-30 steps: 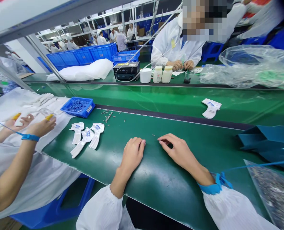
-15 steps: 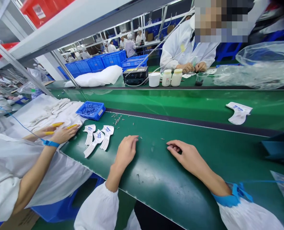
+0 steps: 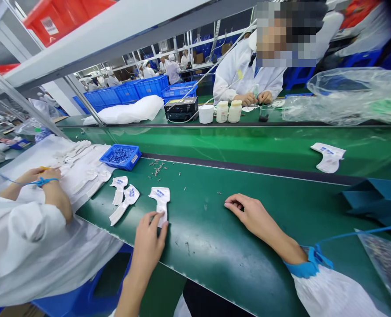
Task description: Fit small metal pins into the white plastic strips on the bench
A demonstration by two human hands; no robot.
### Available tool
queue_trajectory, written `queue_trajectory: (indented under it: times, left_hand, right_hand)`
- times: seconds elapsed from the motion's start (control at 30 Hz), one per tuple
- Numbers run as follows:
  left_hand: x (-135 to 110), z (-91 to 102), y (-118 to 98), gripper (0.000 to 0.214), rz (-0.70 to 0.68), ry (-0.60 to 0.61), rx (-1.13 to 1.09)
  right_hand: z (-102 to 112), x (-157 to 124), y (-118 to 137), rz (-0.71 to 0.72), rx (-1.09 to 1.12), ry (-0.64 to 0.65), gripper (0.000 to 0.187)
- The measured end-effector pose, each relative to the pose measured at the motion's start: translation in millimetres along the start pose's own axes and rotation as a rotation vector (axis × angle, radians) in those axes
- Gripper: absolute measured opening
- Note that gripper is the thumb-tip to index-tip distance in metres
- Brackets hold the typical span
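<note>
My left hand (image 3: 150, 235) has its thumb and fingers around the lower end of a white curved plastic part (image 3: 160, 197), which bears small blue pieces near its wide end. Two similar white parts, one a white handle-shaped piece (image 3: 126, 203), lie just left of it on the green table. Over the table, my right hand (image 3: 252, 214) is closed, thumb and forefinger together; whatever is between the fingertips cannot be made out. A tiny metal screw (image 3: 219, 192) lies just left of those fingertips. Farther back is a scatter of small screws (image 3: 158, 169).
A blue tray (image 3: 129, 164) of small blue pieces stands at the table's far left. Beside it, a co-worker's hands (image 3: 50, 176) are over white parts. Another white part (image 3: 328, 156) rests on the green belt (image 3: 235, 145). A bag of small parts (image 3: 385, 259) lies right.
My left hand has moved left and toward me and taken hold of one white part, which has shifted right and turned. My right hand stays closed. The co-worker's hands have moved left.
</note>
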State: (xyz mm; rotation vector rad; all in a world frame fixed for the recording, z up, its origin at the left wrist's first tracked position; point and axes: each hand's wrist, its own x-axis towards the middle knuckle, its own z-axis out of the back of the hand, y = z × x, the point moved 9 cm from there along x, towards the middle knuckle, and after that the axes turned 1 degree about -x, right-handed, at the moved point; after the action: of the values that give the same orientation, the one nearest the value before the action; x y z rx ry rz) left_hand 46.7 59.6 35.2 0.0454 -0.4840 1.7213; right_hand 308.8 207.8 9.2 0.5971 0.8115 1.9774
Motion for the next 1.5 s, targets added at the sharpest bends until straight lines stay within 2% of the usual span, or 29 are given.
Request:
queue_trajectory:
  times: [0.13, 0.27, 0.37, 0.47, 0.63, 0.83, 1.23, 1.33, 1.43, 1.5]
  left_hand:
    - [-26, -17.4, -63, 0.027, -0.049, 0.046, -0.149]
    - [-42, -40.6, -130, 0.030, -0.116, 0.140, -0.257]
    - [-44, -52.5, -157, 0.026, -0.118, 0.183, -0.346]
    - [-38, -56.7, -161, 0.028, -0.118, 0.179, -0.421]
    - [-25, -59.0, -155, 0.059, -0.237, 0.194, -0.400]
    - [-25, -66.1, -150, 0.057, -0.234, 0.261, -0.385]
    - [-24, -67.1, -150, 0.058, -0.232, 0.248, -0.404]
    - [-23, -67.1, -150, 0.057, -0.233, 0.247, -0.406]
    - [-23, -66.6, -152, 0.055, -0.229, 0.254, -0.410]
    - [-24, -65.8, -153, 0.053, -0.218, 0.258, -0.421]
  right_hand:
    - [4, -2, -5, -0.082, 0.118, 0.025, 0.026]
    - [10, -17, -6, -0.169, 0.231, 0.087, 0.029]
    - [12, -38, 7, -0.196, 0.200, 0.201, 0.025]
    - [10, -56, 21, -0.203, 0.112, 0.283, 0.022]
    - [1, -61, 27, -0.213, 0.063, 0.284, 0.017]
    - [-8, -51, 29, -0.168, -0.025, 0.279, 0.015]
    - [-12, -50, 35, -0.045, -0.174, 0.294, 0.014]
    - [-10, -49, 28, -0.102, -0.165, 0.269, 0.001]
    - [-8, -46, 16, -0.221, -0.155, 0.248, 0.014]
    - [-9, -45, 12, -0.241, -0.151, 0.278, 0.016]
